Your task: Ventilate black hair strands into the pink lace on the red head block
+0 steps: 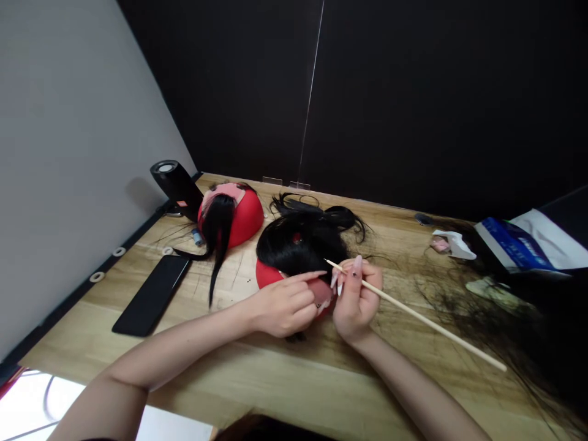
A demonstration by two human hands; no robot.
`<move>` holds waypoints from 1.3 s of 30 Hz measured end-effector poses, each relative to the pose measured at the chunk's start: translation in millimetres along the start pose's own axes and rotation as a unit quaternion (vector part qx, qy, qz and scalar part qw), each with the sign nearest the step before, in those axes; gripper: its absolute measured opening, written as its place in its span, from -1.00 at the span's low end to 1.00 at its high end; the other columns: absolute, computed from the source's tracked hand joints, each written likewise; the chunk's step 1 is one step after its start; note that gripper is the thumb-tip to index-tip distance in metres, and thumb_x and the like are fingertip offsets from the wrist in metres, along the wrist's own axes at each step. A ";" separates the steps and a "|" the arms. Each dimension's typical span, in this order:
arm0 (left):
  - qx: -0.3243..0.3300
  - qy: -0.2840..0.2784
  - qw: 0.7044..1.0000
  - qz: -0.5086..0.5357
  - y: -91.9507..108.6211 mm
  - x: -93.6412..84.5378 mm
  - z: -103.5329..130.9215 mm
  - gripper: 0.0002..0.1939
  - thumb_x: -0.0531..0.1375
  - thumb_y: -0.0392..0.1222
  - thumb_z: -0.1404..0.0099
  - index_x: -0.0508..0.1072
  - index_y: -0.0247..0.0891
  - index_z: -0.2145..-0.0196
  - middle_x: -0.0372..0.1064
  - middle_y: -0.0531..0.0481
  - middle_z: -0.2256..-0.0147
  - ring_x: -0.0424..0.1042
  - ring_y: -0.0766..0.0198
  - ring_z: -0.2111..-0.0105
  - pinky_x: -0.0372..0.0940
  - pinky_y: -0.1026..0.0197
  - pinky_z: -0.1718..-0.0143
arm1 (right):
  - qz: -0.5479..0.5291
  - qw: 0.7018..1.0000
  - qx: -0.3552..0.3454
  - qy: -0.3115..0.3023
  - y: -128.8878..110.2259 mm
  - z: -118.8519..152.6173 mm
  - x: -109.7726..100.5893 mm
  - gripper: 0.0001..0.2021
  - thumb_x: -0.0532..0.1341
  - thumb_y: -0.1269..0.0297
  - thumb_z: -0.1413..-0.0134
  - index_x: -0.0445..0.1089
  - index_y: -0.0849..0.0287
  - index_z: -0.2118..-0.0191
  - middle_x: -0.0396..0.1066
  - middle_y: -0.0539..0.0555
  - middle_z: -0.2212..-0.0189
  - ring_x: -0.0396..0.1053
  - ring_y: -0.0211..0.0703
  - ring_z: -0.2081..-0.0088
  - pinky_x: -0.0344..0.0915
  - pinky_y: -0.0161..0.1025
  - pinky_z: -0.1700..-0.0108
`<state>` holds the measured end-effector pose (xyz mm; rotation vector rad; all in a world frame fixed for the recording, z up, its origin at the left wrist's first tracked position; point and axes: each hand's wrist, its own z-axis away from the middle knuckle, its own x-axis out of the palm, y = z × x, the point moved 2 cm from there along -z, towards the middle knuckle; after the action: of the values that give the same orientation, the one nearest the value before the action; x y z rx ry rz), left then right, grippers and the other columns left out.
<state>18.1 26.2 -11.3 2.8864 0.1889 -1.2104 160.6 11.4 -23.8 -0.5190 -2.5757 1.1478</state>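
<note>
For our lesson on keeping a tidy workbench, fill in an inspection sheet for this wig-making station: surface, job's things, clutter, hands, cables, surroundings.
Surface: light wooden tabletop, strewn with loose dark hair on the right.
Job's things: red dome block covered with black hair; long thin wooden stick.
Clutter: second red dome with a black hair strand, flat black phone, black cylinder speaker, blue-and-white packet, small pink-and-white item.
Hands: left hand rests on the near dome, fingers curled; right hand pinches the stick.
Cables: nothing seen.
Surroundings: grey wall left, black backdrop behind.
</note>
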 end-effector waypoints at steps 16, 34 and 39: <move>0.032 -0.045 0.998 -0.007 -16.8 -5.9 -1.0 -0.62 -0.10 -0.40 -0.36 0.29 -0.26 0.57 0.14 0.08 0.61 0.17 0.31 0.55 0.24 -0.18 -0.25 | 0.001 0.995 -0.054 -0.080 16.4 13.2 -0.6 -0.90 -0.03 0.37 -0.39 0.20 0.14 0.17 0.25 -0.04 0.52 0.29 -0.24 0.43 0.36 -0.13 0.23; 0.039 -0.023 0.998 -0.041 -10.8 -2.8 6.8 -0.57 -0.09 -0.42 -0.37 0.36 -0.28 0.59 0.16 0.07 0.64 0.14 0.32 0.60 0.34 0.06 -0.20 | -0.032 0.999 -0.004 -0.027 23.9 10.5 -4.2 -0.90 -0.03 0.33 -0.41 0.17 0.14 0.19 0.14 -0.11 0.50 0.10 -0.39 0.59 0.53 -0.08 0.22; 0.033 -0.036 0.998 -0.050 -13.6 -4.8 8.2 -0.60 -0.08 -0.44 -0.34 0.38 -0.31 0.57 0.15 0.05 0.63 0.16 0.31 0.58 0.33 0.05 -0.20 | 0.003 0.998 -0.022 -0.062 17.7 8.8 -5.5 -0.94 0.05 0.42 -0.34 0.20 0.17 0.22 0.25 -0.06 0.50 0.23 -0.35 0.52 0.48 -0.22 0.28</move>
<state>7.4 38.8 -13.1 2.9153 0.3022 -1.3577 165.8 14.3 -43.4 -0.4788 -2.7131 1.1617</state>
